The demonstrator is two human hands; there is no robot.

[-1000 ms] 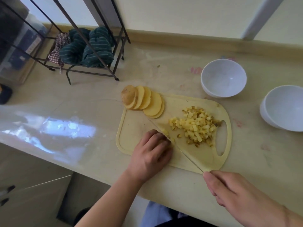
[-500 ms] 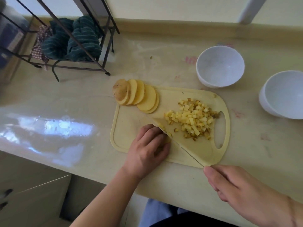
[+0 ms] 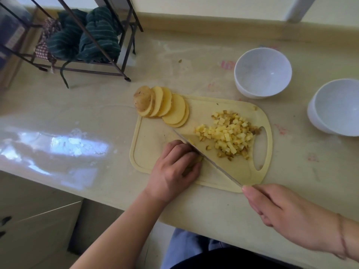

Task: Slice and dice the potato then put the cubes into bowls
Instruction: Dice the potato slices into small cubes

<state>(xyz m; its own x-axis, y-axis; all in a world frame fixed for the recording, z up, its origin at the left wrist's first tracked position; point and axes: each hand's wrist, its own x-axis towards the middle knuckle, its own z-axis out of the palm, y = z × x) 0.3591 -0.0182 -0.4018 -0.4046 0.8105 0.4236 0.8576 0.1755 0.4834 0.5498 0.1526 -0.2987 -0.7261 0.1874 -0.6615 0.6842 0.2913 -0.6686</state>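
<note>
Right hand [image 3: 291, 216] nearest, at the counter's front edge, fingers wrapped round the knife handle (handle itself hidden in the fist), forefinger along the top. Knife [image 3: 206, 156] blade runs diagonally up-left across the cutting board [image 3: 147, 152].

Left hand [image 3: 172, 167] on the board's near-left part, fingers curled down and pinching a small stack of potato strips [image 3: 197, 159], mostly hidden under the fingers. Blade sits right against the fingertips, touching the exposed end of the strips; one small cut bit shows on the blade by the knuckles.

Change over the last second: hands and knife hold nearly the same pose, the blade has crept a little toward the left hand, and the view has tilted. Judgement: dicing is mid-run, small cuts advancing through the held strips; what's left under the fingers looks short.

Past the blade, pile of cubes [image 3: 227, 133] on the board's right half, near the handle hole, apart from the hand. Far-left edge of the board: fanned slices [image 3: 169, 107] with the skin end piece, uncut, partly overhanging the board.

Further back right, two white bowls [image 3: 262, 71] and [image 3: 338, 107], both empty. So roughly half done; no cubes moved yet. Back left, wire rack [image 3: 108, 41] with striped cloths.
</note>
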